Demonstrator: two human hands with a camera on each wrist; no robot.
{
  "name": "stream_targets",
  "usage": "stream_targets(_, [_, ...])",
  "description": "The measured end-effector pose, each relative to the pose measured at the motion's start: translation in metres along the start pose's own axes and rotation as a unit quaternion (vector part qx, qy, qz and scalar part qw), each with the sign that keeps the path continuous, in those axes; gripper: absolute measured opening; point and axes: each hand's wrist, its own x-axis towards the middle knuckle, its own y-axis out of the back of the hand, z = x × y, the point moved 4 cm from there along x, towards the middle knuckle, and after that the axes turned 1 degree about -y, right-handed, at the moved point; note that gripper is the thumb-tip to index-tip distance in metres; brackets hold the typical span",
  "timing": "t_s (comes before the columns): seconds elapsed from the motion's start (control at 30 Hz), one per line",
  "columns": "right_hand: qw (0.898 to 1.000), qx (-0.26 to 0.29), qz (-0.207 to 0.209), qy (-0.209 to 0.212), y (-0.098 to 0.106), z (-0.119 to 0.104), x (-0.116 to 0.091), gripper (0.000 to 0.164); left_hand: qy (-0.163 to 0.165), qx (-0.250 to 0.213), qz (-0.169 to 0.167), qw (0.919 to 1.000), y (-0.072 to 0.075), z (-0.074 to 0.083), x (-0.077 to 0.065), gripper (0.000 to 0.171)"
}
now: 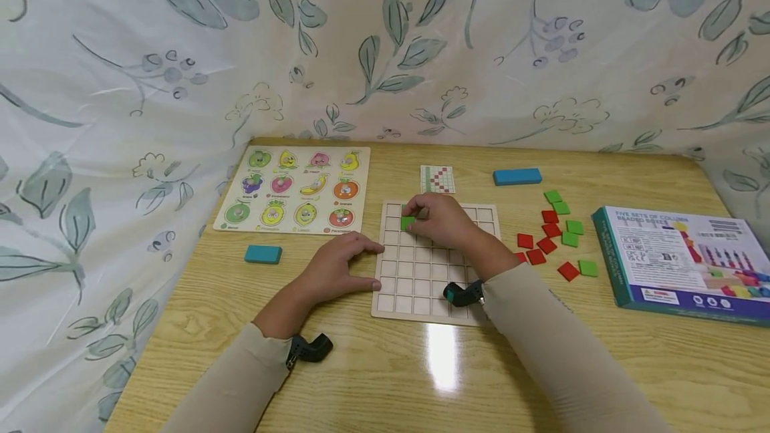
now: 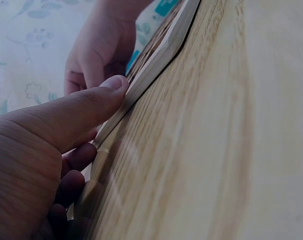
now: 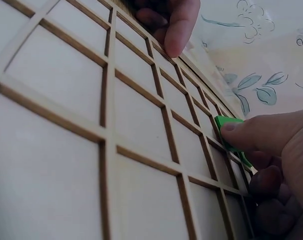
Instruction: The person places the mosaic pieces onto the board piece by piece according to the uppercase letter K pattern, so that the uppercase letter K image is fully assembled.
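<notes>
A wooden grid board (image 1: 404, 286) with raised dividers lies on the table, mostly bare. My right hand (image 1: 442, 219) is over its upper left part and pinches a green square tile (image 1: 406, 224) between thumb and fingers. In the right wrist view that tile (image 3: 222, 122) is tilted above a cell, and another green piece (image 3: 245, 160) shows just beyond it, partly hidden by the hand. My left hand (image 1: 337, 270) touches the board's left edge, thumb and fingertips spread apart. In the left wrist view its thumb (image 2: 99, 102) lies against the board's rim (image 2: 156, 65).
Loose red tiles (image 1: 547, 245) and green tiles (image 1: 574, 226) lie right of the board. Behind it are a patterned card (image 1: 438, 180) and a blue block (image 1: 517, 176). A fruit puzzle board (image 1: 291, 202), another blue block (image 1: 263, 254) and a boxed set (image 1: 686, 259) are around.
</notes>
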Motion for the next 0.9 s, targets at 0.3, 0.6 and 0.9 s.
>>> stream_targets(0.3, [1.0,0.002,-0.001,-0.003,-0.0005,0.0023,-0.0009,0.022,-0.001,0.002,-0.003,1.0,0.0001,0.0007,0.0003,0.059])
stream_targets(0.6, [1.0,-0.006,0.004,0.003,0.0004,0.0048,-0.0005,0.021,-0.002,0.004,0.0,1.0,0.0001,0.0009,0.0004,0.059])
stream_targets(0.9, [1.0,-0.017,-0.003,0.0,0.0016,0.005,-0.0014,0.023,-0.008,0.007,0.002,0.9999,-0.0012,0.0004,-0.0005,0.059])
